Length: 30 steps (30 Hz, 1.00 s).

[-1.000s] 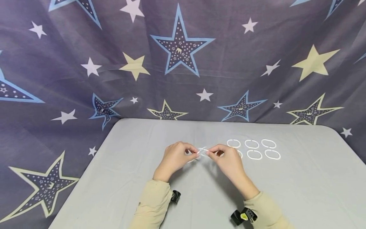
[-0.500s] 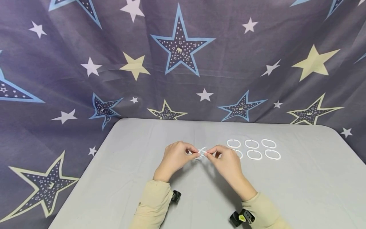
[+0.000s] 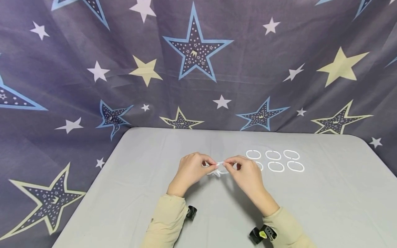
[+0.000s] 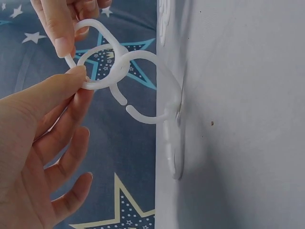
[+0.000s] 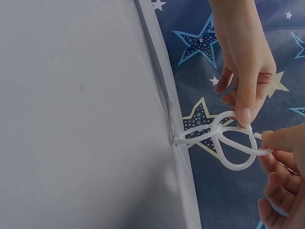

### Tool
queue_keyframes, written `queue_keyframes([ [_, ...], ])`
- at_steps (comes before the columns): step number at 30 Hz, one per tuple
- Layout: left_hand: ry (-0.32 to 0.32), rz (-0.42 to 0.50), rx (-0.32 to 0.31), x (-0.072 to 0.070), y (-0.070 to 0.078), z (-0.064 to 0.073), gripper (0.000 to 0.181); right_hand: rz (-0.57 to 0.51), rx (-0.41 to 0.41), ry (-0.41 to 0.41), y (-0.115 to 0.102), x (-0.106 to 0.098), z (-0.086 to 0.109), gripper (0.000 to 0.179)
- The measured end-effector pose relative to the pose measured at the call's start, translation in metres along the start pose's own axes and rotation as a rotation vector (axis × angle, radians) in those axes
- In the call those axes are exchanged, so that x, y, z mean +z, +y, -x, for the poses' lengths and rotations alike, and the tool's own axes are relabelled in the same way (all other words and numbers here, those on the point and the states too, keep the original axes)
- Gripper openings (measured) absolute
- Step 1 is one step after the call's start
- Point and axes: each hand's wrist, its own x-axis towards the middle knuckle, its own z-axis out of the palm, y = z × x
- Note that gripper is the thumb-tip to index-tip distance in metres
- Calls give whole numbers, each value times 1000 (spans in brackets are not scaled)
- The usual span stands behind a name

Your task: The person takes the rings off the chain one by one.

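Observation:
My left hand pinches a white oval plastic link between thumb and forefinger. Close against it, my right hand pinches another white link, and the two loops overlap near the fingertips. In the left wrist view a hanging link, with a small gap in its ring, passes through the held ones and reaches down to more white links at the tabletop. The right wrist view shows the left thumb on one loop, the right thumb and fingers gripping the other's end.
Several loose white links lie in two rows on the grey table, right of the hands; the right hand partly covers one. A star-patterned curtain hangs behind the table. Black wrist cameras sit at both cuffs.
The right hand has shifted slightly left, bringing the fingertips closer together. The links, seen crossing in an X between the hands before, now show mostly below the fingertips.

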Motion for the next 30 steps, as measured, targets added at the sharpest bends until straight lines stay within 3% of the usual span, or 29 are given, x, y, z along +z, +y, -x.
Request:
queue_keyframes([
  [8, 0, -1, 22, 1, 0, 0, 6, -5, -20, -18, 5, 1, -1, 8],
  [17, -15, 21, -15, 0, 0, 0, 7, -40, 45, -55, 4, 0, -1, 8],
  [30, 24, 36, 39, 0, -2, 1, 8, -256, 162, -83, 5, -2, -3, 8],
])
